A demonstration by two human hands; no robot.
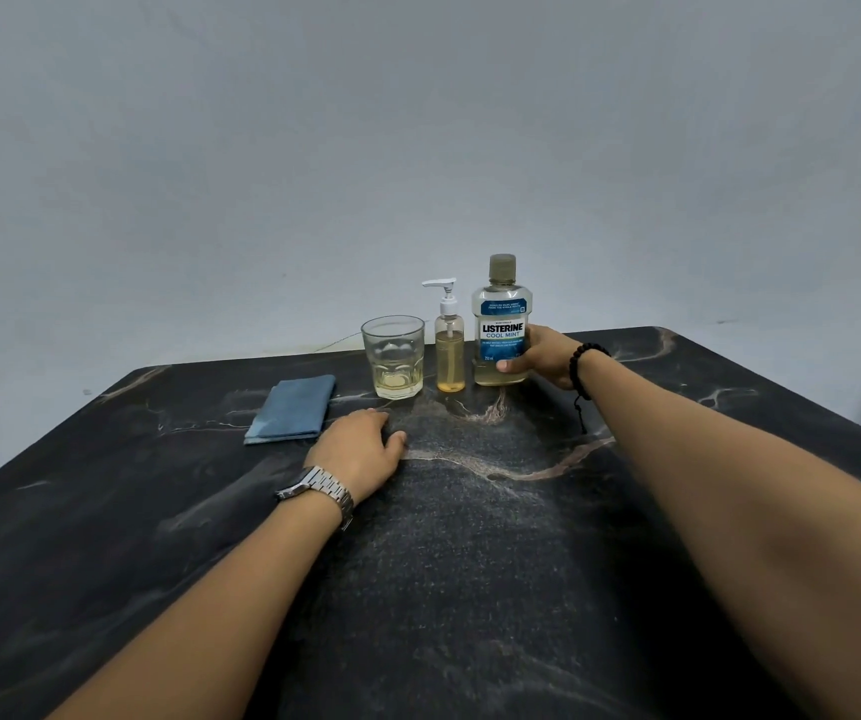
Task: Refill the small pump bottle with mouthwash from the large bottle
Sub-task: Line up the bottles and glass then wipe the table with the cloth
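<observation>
The large mouthwash bottle [501, 314] stands upright at the back of the dark table, capped, with a blue label and a little yellowish liquid at its bottom. My right hand [542, 358] grips its lower right side, thumb across the front. Just left of it stands the small pump bottle [449, 350], clear with a white pump, mostly full of yellow liquid. My left hand [361, 452] rests flat on the table in front of them, holding nothing.
A clear glass [393, 356] with a little yellowish liquid stands left of the pump bottle. A folded blue cloth [293, 407] lies further left. The dark marbled table [470, 563] ends at a pale wall behind the bottles.
</observation>
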